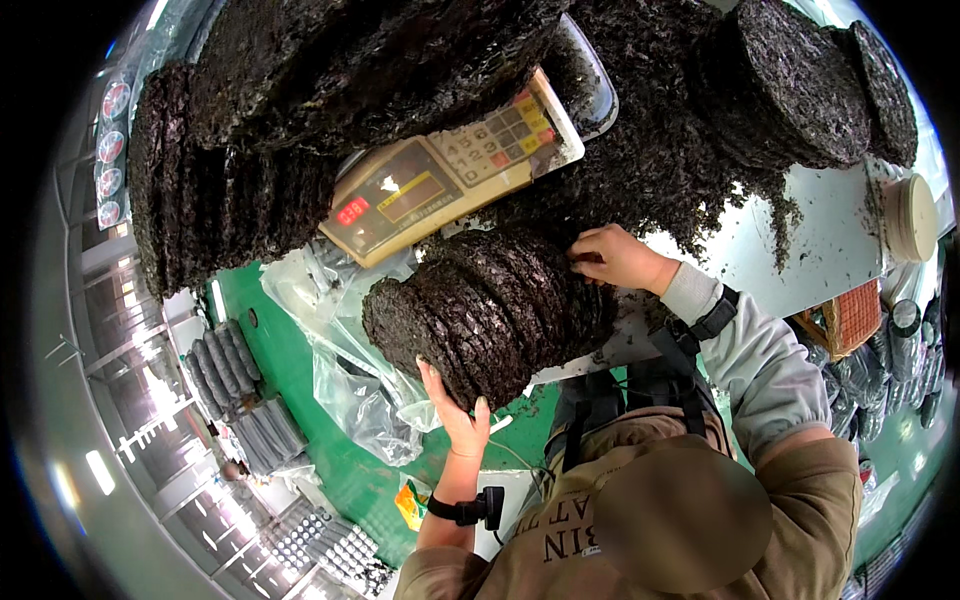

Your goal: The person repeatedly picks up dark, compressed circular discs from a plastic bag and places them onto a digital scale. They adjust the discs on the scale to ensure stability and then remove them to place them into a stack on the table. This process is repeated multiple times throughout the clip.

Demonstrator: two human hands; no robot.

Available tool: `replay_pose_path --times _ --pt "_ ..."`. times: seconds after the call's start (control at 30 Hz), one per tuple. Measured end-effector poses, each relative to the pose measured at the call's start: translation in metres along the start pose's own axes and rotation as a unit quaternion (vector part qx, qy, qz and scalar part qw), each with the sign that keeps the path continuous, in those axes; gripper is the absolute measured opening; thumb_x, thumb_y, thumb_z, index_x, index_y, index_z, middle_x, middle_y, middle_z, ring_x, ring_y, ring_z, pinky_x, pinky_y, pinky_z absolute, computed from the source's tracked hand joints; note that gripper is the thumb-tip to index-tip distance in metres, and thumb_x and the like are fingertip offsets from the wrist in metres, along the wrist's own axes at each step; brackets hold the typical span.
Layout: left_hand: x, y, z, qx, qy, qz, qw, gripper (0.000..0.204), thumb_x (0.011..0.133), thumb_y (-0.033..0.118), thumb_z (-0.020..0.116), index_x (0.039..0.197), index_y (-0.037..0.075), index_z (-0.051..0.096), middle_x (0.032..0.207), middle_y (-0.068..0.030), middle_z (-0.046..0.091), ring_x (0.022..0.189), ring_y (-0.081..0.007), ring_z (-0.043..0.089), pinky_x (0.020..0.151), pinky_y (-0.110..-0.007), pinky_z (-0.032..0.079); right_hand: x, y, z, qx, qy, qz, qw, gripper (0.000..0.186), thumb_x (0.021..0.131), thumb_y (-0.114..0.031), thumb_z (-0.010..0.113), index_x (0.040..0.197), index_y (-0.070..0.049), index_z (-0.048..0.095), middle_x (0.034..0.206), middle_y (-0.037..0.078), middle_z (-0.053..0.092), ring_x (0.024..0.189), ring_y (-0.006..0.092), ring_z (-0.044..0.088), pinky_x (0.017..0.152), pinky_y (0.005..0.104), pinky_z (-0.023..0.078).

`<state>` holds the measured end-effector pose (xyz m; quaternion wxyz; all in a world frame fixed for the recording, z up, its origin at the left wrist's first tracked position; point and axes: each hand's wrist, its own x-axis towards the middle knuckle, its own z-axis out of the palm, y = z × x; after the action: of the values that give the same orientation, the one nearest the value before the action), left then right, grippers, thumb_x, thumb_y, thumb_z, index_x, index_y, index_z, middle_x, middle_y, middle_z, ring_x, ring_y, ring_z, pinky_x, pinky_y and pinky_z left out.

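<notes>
A stack of round, dark dried seaweed cakes (490, 310) lies on its side at the table's near edge. My left hand (462, 418) cups its lower left end, thumb and fingers pressed to the cakes. At the stack's right end, my right hand (618, 258) has its fingers curled against the upper edge, gripping the cakes there; the fingertips are partly hidden. Just beyond the stack sits a yellowish weighing scale (440, 175) with a keypad and a red lit display. More seaweed cakes (370, 70) lean over the scale and cover its far side.
Loose seaweed (640, 160) is heaped over the table (830, 225). Another stack of cakes (780, 90) stands at the far right, near a round pale lid (908, 218). Clear plastic bags (365, 400) hang at the table's left edge. A reddish-brown basket (853, 318) stands at right above the green floor.
</notes>
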<state>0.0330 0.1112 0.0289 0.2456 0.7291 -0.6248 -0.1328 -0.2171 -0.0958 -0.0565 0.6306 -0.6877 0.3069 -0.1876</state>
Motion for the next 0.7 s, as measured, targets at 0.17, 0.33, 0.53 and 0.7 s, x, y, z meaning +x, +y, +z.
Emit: replay_pose_path --times 0.17,0.33,0.53,0.7 --pt "0.002 0.005 0.002 -0.003 0.004 0.007 1.0 0.083 0.077 0.05 0.047 0.131 -0.005 0.017 0.137 -0.0257 0.016 0.128 -0.0368 0.017 0.104 -0.042 0.012 0.002 -0.003 -0.006 0.044 -0.034 0.061 0.997 0.018 0.076 -0.004 0.055 0.09 0.007 0.056 0.075 0.016 0.061 0.063 0.0226 0.063 0.059 0.0298 0.051" --pt "0.004 0.008 0.002 -0.004 -0.001 0.007 1.0 0.08 0.078 0.047 0.049 0.131 -0.003 0.017 0.137 -0.026 0.016 0.127 -0.0388 0.018 0.103 -0.044 0.014 -0.002 -0.001 0.0 0.015 0.031 0.043 0.998 0.012 0.076 -0.002 0.054 0.085 0.006 0.055 0.071 0.014 0.06 0.06 0.019 0.063 0.054 0.0288 0.051" --pt "0.013 0.02 -0.001 0.025 -0.018 0.051 0.998 0.073 0.077 0.039 0.054 0.13 -0.002 0.023 0.135 -0.0273 0.02 0.124 -0.0445 0.021 0.101 -0.05 0.016 -0.021 0.006 -0.012 0.239 0.111 0.106 0.959 0.005 0.083 -0.006 0.051 0.084 -0.001 0.052 0.067 0.006 0.058 0.055 0.0113 0.059 0.044 0.0214 0.045" --pt "0.035 0.049 -0.003 0.081 -0.084 0.173 0.978 0.074 0.066 0.025 0.068 0.127 0.004 0.032 0.135 -0.0189 0.026 0.124 -0.0376 0.026 0.101 -0.051 0.02 -0.052 -0.044 -0.064 0.286 0.217 0.025 0.933 0.007 0.083 -0.001 0.049 0.086 0.0 0.055 0.068 0.006 0.058 0.053 0.0098 0.056 0.042 0.0196 0.041"
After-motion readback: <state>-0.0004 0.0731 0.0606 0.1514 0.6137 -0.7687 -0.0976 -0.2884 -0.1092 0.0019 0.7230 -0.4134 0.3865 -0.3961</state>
